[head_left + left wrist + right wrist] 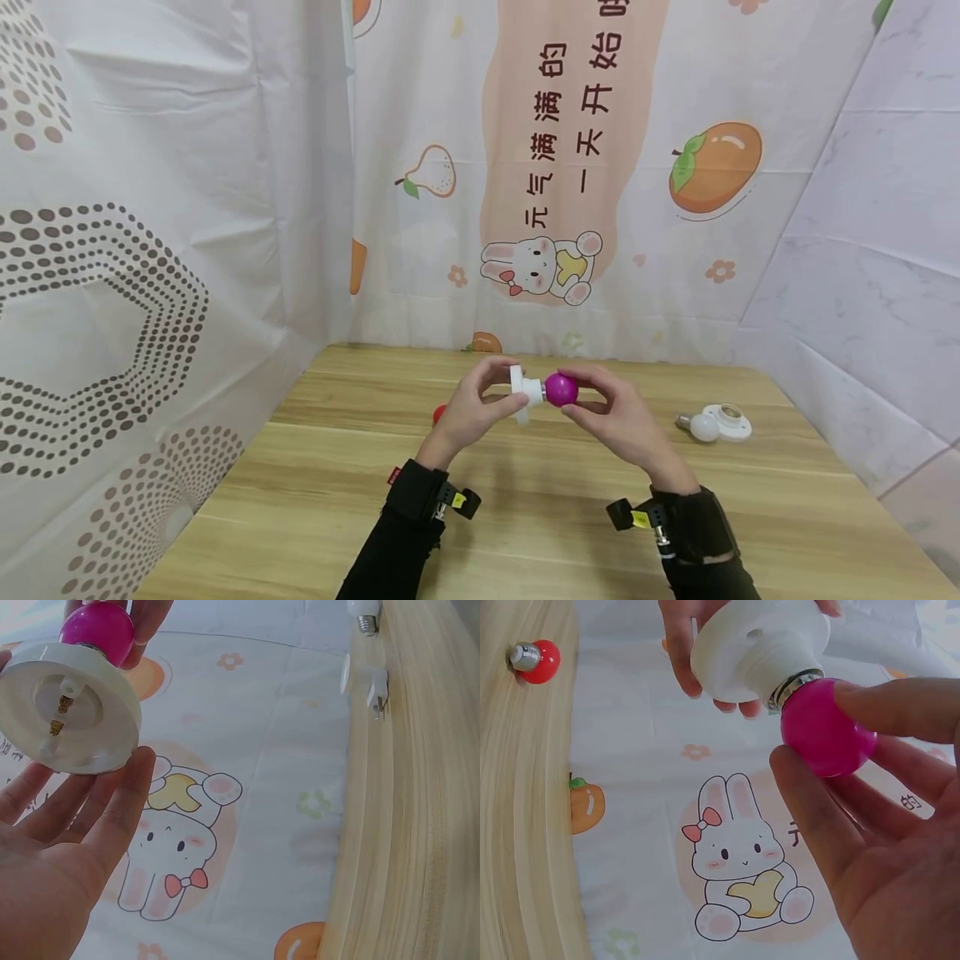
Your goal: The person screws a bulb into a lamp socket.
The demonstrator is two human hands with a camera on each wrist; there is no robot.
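Note:
My left hand [477,404] grips a white lamp holder [532,391] by its round base, above the wooden table. In the left wrist view the underside of the lamp holder [112,712] faces the camera, with brass contacts [58,720] inside. My right hand [618,417] holds a magenta light bulb [562,389] between thumb and fingers. The bulb [825,731] has its metal screw end at the mouth of the lamp holder [772,664]; a band of thread still shows between them. Both pieces are lined up on a slight tilt.
On the right of the table [525,533] lie a white bulb [703,428] and a second white lamp holder [731,421], side by side. A red bulb [544,661] lies on the left, mostly behind my left hand in the head view. Printed curtains [420,250] stand behind and beside the table.

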